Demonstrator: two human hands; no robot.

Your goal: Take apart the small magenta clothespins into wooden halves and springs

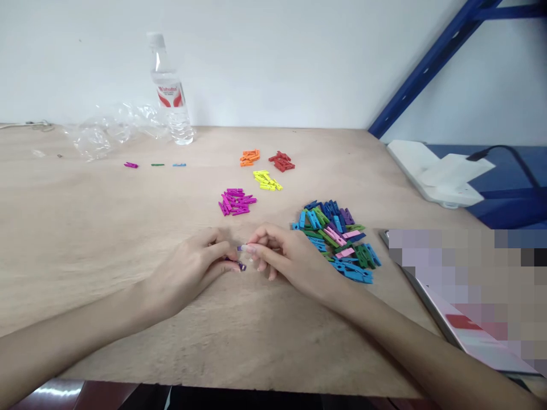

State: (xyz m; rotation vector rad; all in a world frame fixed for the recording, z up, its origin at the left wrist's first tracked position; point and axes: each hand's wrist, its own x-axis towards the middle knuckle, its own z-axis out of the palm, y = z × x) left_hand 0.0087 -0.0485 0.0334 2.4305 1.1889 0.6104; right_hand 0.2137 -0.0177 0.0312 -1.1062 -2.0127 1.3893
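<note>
Left hand (197, 263) pinches a purple clothespin (243, 267) and right hand (294, 256) a purple piece (240, 248), both left of the mixed pile (335, 236). Magenta clothespins (237, 204) lie left of that pile, yellow clothespins (268, 182) behind-left of it, the bottle (173, 97) farther behind-left.

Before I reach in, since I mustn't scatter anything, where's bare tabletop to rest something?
Bare brown tabletop lies left of the magenta clothespin pile and between the red clothespin pile and the white plastic device. It's crowded beside the right hand, at the mixed-colour clothespin heap.

Bright, diffuse light, soft shadows
</note>
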